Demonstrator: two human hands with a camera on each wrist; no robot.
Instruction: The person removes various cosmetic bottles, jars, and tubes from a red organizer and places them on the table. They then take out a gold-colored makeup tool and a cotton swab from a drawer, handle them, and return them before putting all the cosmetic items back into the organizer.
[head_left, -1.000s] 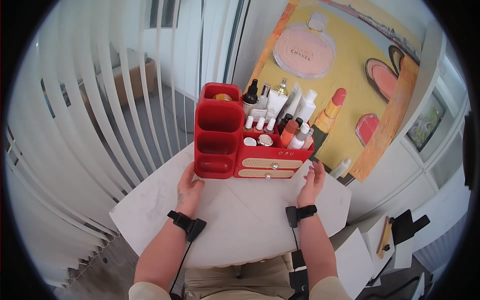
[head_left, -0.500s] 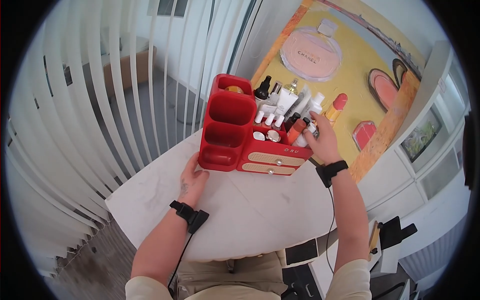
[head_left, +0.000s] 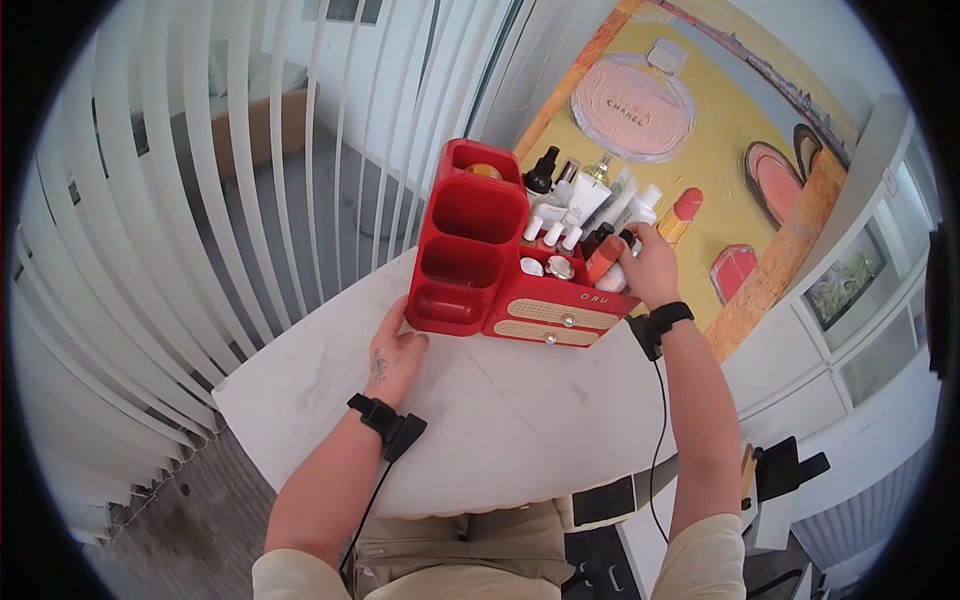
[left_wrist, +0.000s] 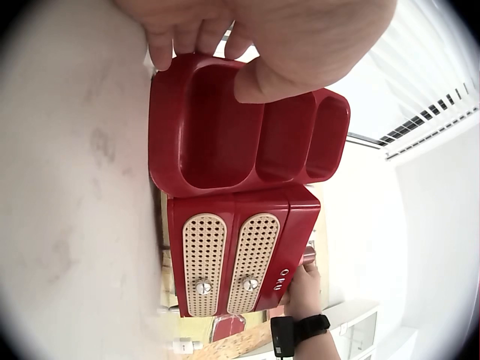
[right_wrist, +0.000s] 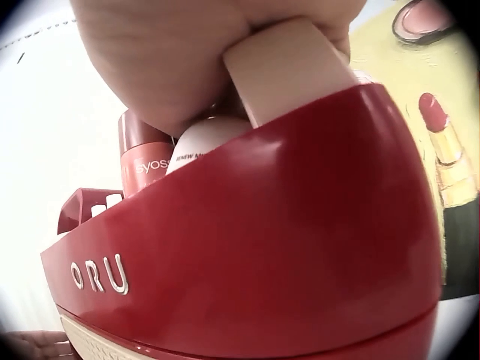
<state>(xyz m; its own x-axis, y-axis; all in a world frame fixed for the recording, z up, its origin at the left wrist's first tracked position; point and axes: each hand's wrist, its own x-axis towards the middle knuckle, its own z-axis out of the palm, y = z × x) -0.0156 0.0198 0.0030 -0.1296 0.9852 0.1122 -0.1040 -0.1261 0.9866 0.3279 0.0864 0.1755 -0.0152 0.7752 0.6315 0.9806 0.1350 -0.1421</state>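
Observation:
A red cosmetics organizer marked "ORU" stands on the white table. My left hand rests against its left side, fingers extended along the wall and thumb near the front compartment. At the right end, my right hand reaches into the bottle section, its fingers around the top of a white bottle; the fingertips are hidden. A pale pink block-shaped item overlaps the palm in the right wrist view. Beside it stands an orange-brown bottle labelled "syoss".
Several bottles and tubes, among them a white tube, fill the organizer's back row. White-capped nail polishes stand before them. A large painting leans behind the table; vertical blinds hang at left.
My right hand has risen from beside the organizer's lower right corner to the bottles and closed around one. My left hand stays at the organizer's left side.

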